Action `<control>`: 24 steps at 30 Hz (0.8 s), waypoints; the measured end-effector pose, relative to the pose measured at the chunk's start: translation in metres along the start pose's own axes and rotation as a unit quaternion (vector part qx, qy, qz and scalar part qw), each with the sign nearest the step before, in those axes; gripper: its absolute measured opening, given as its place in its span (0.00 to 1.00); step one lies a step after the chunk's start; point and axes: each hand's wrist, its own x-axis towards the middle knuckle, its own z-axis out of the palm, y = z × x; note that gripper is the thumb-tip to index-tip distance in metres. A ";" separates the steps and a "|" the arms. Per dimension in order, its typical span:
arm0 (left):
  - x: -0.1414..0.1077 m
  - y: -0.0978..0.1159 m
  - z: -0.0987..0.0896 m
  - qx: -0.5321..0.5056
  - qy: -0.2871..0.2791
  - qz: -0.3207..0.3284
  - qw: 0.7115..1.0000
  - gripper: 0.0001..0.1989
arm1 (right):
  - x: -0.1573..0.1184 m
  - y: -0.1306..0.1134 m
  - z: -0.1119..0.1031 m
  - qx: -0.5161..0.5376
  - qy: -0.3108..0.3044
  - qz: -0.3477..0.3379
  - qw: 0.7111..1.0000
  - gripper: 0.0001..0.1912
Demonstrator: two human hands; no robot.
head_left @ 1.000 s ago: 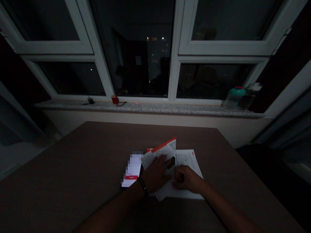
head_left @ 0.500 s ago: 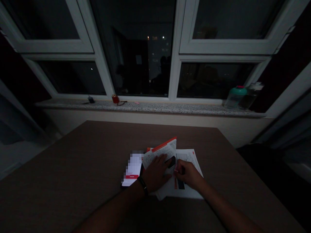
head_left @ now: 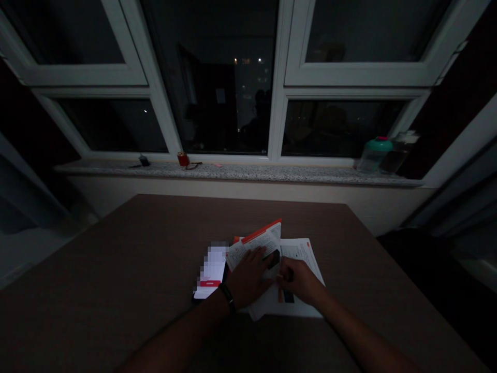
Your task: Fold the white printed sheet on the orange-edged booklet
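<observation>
Printed white paper booklet with orange-red edging [head_left: 305, 250] is laid open on the dark brown wood-grain counter [head_left: 155, 233], just right of the black-edged phone with a lit screen [head_left: 213, 269]. The booklet's left leaf is set aslant, its top edge bordered by an orange-red strip; small print and a dark printed shape are seen on it.

Left leaf is covered in part by the bare left hand [head_left: 248, 280], laid palm down, fingers extended; nothing is seen held in its grip. A black band [head_left: 226, 297] is worn at that wrist.

Bare right hand [head_left: 298, 281] is placed over the booklet near the inner fold, just beside the left thumb. Its fingers are curled in, thumb and forefinger brought close together; whether anything is pinched in this grip cannot be told in the dim light.

Behind, on the speckled grey stone sill [head_left: 248, 172], a clear bottle with a teal top [head_left: 374, 155] and a small red container [head_left: 183, 159] are noted.
</observation>
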 end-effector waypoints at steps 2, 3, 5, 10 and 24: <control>0.000 -0.001 0.001 0.000 0.001 0.001 1.000 0.33 | 0.002 0.003 0.001 -0.009 0.031 0.003 0.999 0.10; 0.000 -0.001 0.001 0.000 0.002 0.001 1.000 0.33 | 0.002 0.005 0.002 -0.011 0.042 0.004 0.999 0.10; 0.000 -0.001 0.002 0.000 0.000 0.000 1.000 0.33 | 0.003 0.007 0.002 -0.012 0.055 0.006 0.998 0.10; 0.000 0.000 0.001 0.004 0.001 -0.007 1.000 0.33 | 0.002 0.006 0.000 -0.011 0.058 0.023 0.998 0.06; 0.000 0.002 -0.006 0.015 0.025 0.001 1.000 0.26 | 0.001 0.004 -0.003 0.003 0.061 0.031 0.998 0.04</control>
